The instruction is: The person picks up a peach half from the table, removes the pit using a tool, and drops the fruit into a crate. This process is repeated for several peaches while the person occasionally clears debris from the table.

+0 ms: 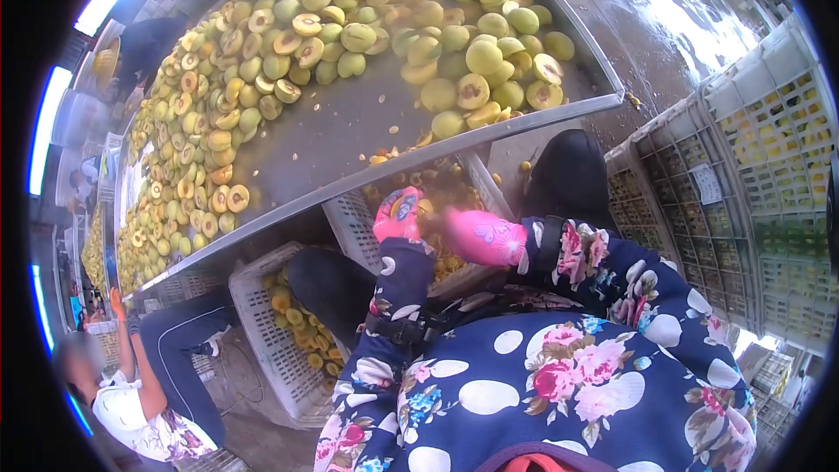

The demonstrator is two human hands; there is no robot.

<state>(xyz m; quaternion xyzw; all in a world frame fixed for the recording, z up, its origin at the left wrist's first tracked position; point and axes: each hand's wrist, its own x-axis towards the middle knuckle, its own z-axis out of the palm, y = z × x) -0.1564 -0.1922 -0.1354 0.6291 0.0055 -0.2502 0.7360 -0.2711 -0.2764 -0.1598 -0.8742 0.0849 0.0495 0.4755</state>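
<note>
At the left of the frame, a seated co-worker in a white patterned top [144, 424] raises an orange-coloured hand [117, 304] by the near edge of the long grey metal table [301, 144]. The table's straight raised rim climbs from lower left to upper right, ending in a corner at the upper right. Inside it, grey metal shows between the rim and the heap of halved, round yellow-green fruit [284, 42], with small pale bits scattered on it; at the right, fruit lies close to the rim.

Below the table, a white slotted plastic crate of yellow fruit pieces [266, 345] stands beside the dark-clad left knee [328, 290], which takes up room between it and the central white plastic crate [357, 229]. That crate sits partly under the rim, the hands over its opening.

The left hand, in a pink glove [398, 218], has its fingers curled partly closed, beside a yellow fruit piece [425, 208] — whether it grips the piece, I cannot tell. Just right of it, the right hand, in a smooth pink printed glove [489, 238], points inward; its fingertips are blurred, so its opening and any hold cannot be told.

Farther right, the other dark knee [568, 177] bounds the space, then stacked lattice-sided plastic crates [760, 162] — yellow contents behind the slots — block that side. Shiny wet floor [669, 13] lies at the upper right.
</note>
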